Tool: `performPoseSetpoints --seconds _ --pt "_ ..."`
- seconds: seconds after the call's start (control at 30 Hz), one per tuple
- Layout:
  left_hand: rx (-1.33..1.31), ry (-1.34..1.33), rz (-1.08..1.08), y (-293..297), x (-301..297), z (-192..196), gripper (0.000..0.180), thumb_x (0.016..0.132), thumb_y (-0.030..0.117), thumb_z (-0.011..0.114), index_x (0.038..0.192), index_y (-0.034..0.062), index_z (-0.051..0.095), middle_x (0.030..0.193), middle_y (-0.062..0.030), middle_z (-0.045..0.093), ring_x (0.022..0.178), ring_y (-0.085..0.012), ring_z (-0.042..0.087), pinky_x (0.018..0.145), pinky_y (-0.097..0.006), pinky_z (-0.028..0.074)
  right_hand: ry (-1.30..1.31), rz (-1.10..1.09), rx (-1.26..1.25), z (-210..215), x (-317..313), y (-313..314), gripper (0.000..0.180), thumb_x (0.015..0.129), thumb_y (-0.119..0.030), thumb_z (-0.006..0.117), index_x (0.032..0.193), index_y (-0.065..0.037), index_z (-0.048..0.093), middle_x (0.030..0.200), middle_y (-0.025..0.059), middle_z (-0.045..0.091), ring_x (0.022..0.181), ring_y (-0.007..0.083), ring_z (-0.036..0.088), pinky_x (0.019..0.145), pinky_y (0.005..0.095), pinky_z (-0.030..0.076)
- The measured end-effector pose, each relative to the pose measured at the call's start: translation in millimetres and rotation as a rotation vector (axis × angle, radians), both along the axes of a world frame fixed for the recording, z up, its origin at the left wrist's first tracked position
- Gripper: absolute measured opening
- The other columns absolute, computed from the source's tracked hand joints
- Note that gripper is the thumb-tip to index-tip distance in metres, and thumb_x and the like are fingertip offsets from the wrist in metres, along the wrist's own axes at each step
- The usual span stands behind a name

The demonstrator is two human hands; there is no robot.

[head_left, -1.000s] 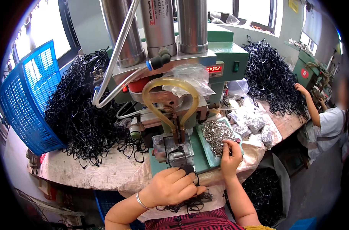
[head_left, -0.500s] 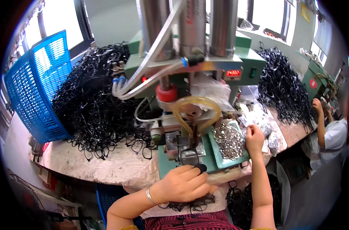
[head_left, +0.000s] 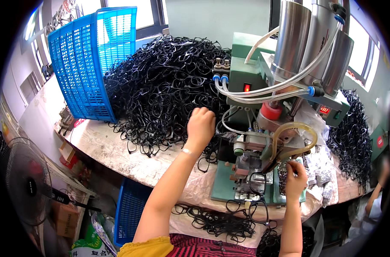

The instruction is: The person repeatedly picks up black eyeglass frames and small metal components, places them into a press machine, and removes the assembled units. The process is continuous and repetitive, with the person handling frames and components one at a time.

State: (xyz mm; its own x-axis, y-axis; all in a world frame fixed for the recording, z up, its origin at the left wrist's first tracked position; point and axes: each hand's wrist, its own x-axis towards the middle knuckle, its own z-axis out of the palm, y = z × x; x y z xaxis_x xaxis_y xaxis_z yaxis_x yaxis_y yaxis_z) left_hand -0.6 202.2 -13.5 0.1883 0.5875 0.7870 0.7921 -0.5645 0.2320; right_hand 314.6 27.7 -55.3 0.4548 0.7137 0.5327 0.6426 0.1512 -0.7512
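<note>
My left hand (head_left: 201, 127) is at the front edge of a large heap of black eyeglass frames (head_left: 160, 85). Its fingers are curled closed, and their tips are hidden. By the tray (head_left: 301, 197) of small metal parts (head_left: 282, 177), my right hand (head_left: 296, 180) has thumb and fingers pinched together; anything between them is too small to make out. One black eyeglass frame (head_left: 267, 210) sits at the fixture of a green press machine (head_left: 220, 188), one rim on the fixture and the other hanging over the front edge. More black frames (head_left: 220, 220) lie in front of the machine, close to me.
A blue plastic basket (head_left: 79, 68) lies tipped beside the heap. Metal cylinders (head_left: 291, 38) and clear hoses (head_left: 267, 90) rise from the machine. Bagged parts (head_left: 323, 173) lie right of the tray. A fan (head_left: 30, 184) stands lower left; another person's arm (head_left: 377, 195) shows far right.
The view has swung left. My left hand has gone from in front of the fixture to the heap. My right hand has shifted from the tray's right side to beside the machine's curved tube.
</note>
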Motion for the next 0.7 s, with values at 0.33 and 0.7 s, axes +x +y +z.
performPoseSetpoints --seconds 0.33,0.7 --pt "-0.325 0.228 0.313 1 -67 -24 0.028 0.075 0.038 0.078 0.077 0.0108 0.069 0.084 -0.0075 0.062 0.082 -0.0292 0.065 0.066 -0.044 0.052 0.071 -0.270 -0.036 -37 43 -82 0.009 0.083 0.004 0.068 0.092 0.002 0.070 0.088 0.0085 0.067 0.085 0.0199 0.063 0.079 0.0309 0.048" --pt "0.002 0.157 0.166 -27 -69 -25 0.010 0.082 0.012 0.068 0.088 0.0034 0.068 0.079 -0.0093 0.058 0.073 -0.0306 0.056 0.068 -0.041 0.041 0.319 0.302 0.099 38 -62 -13 0.029 0.079 0.001 0.072 0.106 0.002 0.062 0.092 0.0092 0.069 0.087 0.0169 0.066 0.080 0.0305 0.050"
